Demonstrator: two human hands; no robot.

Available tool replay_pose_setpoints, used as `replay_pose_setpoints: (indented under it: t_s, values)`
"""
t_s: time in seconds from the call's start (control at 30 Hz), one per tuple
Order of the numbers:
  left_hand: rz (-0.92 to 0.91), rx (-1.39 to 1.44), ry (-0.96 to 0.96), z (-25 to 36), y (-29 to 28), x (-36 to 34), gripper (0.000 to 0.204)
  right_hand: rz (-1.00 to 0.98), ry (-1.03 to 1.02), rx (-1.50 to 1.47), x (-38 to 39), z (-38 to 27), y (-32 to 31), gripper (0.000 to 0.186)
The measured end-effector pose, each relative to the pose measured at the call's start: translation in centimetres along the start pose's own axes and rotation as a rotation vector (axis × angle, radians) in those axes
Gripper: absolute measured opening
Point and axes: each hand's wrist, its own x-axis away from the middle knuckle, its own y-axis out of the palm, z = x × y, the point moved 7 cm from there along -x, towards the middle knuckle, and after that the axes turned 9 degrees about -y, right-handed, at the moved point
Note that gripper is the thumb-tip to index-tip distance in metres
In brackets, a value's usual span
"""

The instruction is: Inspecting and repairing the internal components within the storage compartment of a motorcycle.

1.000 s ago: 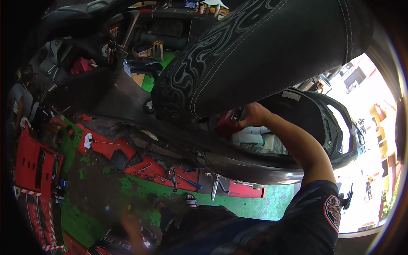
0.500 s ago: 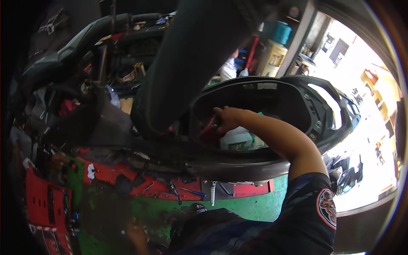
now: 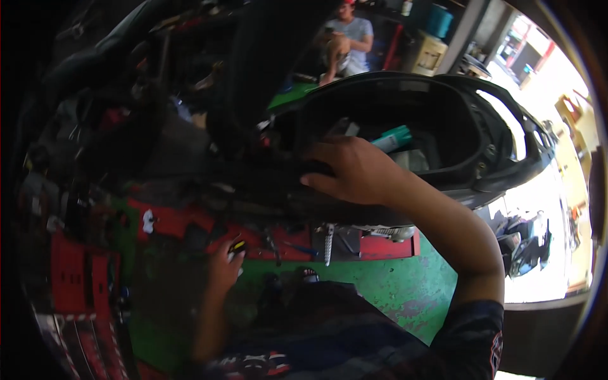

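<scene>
A dark scooter's under-seat storage compartment point(image 3: 443, 126) stands uncovered, the raised seat point(image 3: 253, 69) to its left. My right hand point(image 3: 354, 168) is closed over the near rim of the compartment, thumb outside and fingers on the inner side; the fingertips are partly hidden. Behind the hand lie a teal-and-white container point(image 3: 394, 138) and a greyish object point(image 3: 347, 128), with a pale bottle point(image 3: 410, 160) nearer. Low at the left, my left hand point(image 3: 223, 263) is closed around a small black-and-yellow object point(image 3: 237, 247), blurred, perhaps a tool handle.
Below the scooter runs a red platform point(image 3: 386, 247) with scattered tools. A red slotted stand point(image 3: 69, 272) is at the lower left, over green floor point(image 3: 386, 288). Another person point(image 3: 351, 38) sits beyond the scooter, near a water dispenser point(image 3: 429, 54).
My right hand has left the red object inside the compartment and come to its near rim. My left hand has risen with the black-and-yellow object. The view has shifted, bringing the seated person into sight.
</scene>
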Motion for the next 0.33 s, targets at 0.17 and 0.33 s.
replay_pose_setpoints:
  t_s: [0.17,0.33]
  values:
    - [-0.311,-0.107,0.069,2.1,3.1,-1.3,0.042,-0.168,-0.048,-0.212,1.8,-7.2,12.6,0.046]
    - [-0.471,-0.356,0.100,-1.9,3.6,0.6,0.049,-0.456,0.178,-0.383,2.0,-8.6,29.1,0.073]
